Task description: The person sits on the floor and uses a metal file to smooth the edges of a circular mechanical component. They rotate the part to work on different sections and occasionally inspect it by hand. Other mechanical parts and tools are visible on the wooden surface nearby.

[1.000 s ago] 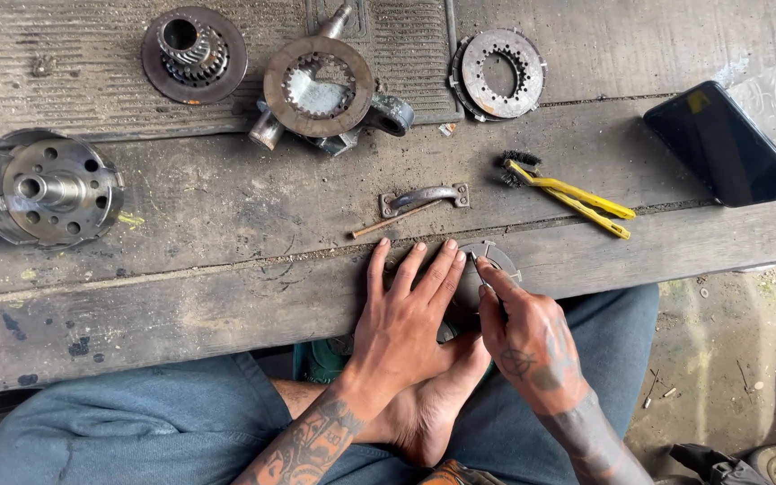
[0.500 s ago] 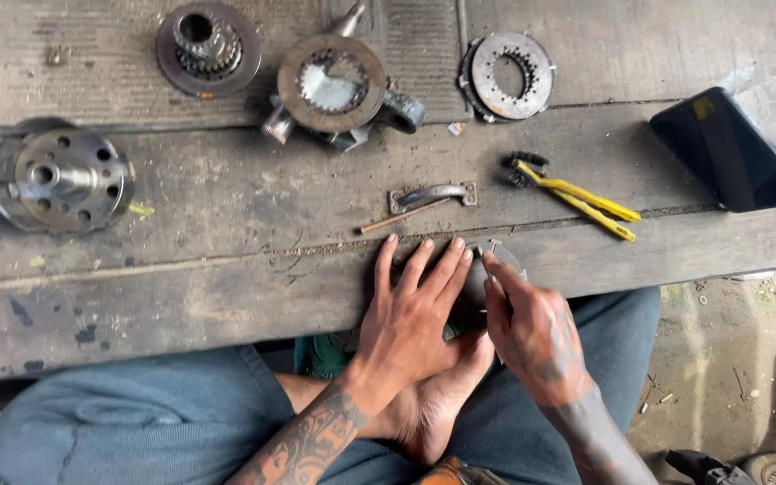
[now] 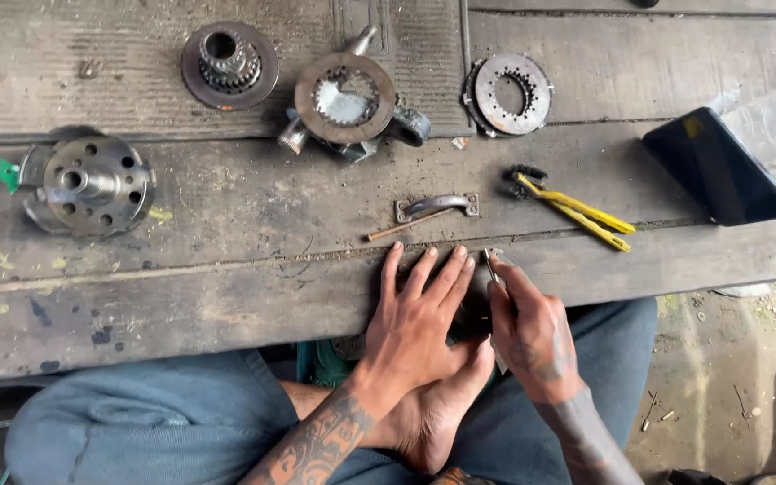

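Observation:
My left hand (image 3: 417,319) lies flat with fingers spread on the front plank of the wooden bench (image 3: 181,296), pressing down on something hidden beneath the palm. Right beside it, my right hand (image 3: 532,328) grips a thin metal tool (image 3: 490,267) whose tip points up at the plank edge next to my left fingers. My bare foot (image 3: 442,404) sits under both hands, between my knees in blue jeans.
On the bench lie a metal handle bracket (image 3: 437,207) with a nail beside it, yellow-handled pliers (image 3: 572,208), a black phone (image 3: 716,166), a drilled hub (image 3: 87,184), a geared disc (image 3: 229,65), a round housing (image 3: 346,97) and a toothed ring (image 3: 512,92).
The view has shifted slightly. Both hands stay at the plank edge, with the right hand working the thin tool close to the left fingers.

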